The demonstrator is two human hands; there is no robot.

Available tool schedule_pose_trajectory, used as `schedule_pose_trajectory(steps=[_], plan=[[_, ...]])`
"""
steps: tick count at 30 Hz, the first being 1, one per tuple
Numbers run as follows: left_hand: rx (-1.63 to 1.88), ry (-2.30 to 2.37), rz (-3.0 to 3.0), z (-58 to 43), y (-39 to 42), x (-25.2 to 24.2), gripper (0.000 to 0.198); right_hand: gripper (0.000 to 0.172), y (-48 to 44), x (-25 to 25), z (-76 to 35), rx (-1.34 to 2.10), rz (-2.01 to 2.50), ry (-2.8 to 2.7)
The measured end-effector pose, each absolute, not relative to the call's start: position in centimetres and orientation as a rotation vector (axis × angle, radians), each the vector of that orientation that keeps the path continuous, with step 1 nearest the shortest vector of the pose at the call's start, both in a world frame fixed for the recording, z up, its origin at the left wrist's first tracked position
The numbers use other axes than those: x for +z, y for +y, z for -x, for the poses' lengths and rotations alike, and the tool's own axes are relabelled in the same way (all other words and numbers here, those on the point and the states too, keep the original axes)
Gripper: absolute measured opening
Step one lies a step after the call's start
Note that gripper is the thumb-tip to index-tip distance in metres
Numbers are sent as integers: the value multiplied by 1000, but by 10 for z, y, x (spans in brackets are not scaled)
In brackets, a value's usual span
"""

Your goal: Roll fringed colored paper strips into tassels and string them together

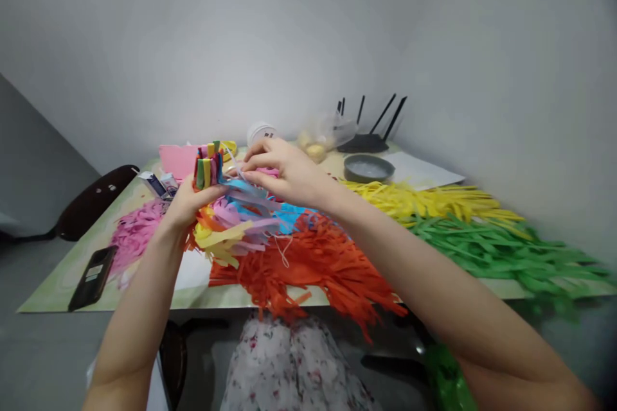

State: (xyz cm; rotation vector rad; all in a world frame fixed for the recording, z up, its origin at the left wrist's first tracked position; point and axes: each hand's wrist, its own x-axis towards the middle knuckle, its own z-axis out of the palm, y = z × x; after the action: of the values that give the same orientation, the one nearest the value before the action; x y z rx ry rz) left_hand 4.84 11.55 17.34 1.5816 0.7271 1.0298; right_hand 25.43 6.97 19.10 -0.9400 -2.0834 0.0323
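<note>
A bundle of multicoloured strips (207, 172) is gripped in my left hand (193, 198), its folded ends upward and its loose yellow, lilac and blue tails hanging to the right. Close to the bundle's right side, my right hand (282, 170) pinches a thin white strip (232, 157) between thumb and fingers. A fine white string (284, 250) dangles below the bundle. Beneath both hands lies a heap of orange-red strips (322, 257), with blue strips (288, 217) behind it. Pink strips (137, 231) are heaped to the left of my left hand.
Yellow strips (429, 202) and green strips (501, 250) cover the table's right side. Farther back are a grey bowl (369, 168), a black router (364, 142), white paper (424, 171) and a plastic bag (328, 131). A phone (92, 277) lies at the left front edge.
</note>
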Motion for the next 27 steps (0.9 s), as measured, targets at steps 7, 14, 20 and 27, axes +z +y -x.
schedule_pose_trajectory(steps=[7, 14, 20, 27], plan=[[836, 638, -1481, -57, 119, 169, 41, 17, 96, 179, -254, 406, 861, -1898], [837, 667, -1376, -48, 137, 174, 31, 66, 88, 70, -248, 1610, 803, -1334], [730, 935, -1522, -20, 154, 175, 37, 57, 76, 45, -255, 1780, 900, -1709], [397, 1209, -2130, -1, 178, 164, 28, 35, 78, 99, -285, 1050, 1234, -2208]])
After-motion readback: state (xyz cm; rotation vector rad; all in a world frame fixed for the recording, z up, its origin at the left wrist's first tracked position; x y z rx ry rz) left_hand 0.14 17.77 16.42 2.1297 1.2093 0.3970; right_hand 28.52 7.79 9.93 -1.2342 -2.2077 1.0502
